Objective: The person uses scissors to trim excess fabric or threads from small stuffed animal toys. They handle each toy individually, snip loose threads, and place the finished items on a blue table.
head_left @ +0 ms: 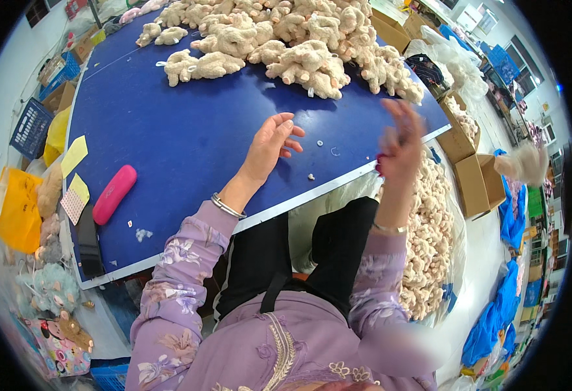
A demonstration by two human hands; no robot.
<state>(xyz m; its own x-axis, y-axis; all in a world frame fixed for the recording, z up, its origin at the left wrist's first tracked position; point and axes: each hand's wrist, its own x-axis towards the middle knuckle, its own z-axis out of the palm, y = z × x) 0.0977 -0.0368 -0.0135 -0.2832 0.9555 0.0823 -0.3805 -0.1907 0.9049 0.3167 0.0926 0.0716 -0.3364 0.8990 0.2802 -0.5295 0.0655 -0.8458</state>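
Observation:
My left hand (275, 144) hovers over the near part of the blue table (188, 140). Its fingers are loosely bent and apart, with nothing in them. Beyond both hands lies a big heap of cream plush toys (312, 62), some with small white tags. My right hand (400, 143) is raised at the table's right front edge, its fingers smeared by motion. A small dark red thing (381, 164) shows at its palm side; what it is cannot be made out. Off to the right, a blurred cream plush toy (524, 164) appears in mid-air, apart from the hand.
A large pile of plush toys (426, 241) fills a bag right of my legs. Cardboard boxes (475, 186) stand beyond it. On the table's left lie a pink case (114, 194), paper slips (75, 156) and a dark phone-like slab (88, 241). Small scraps (143, 234) dot the surface.

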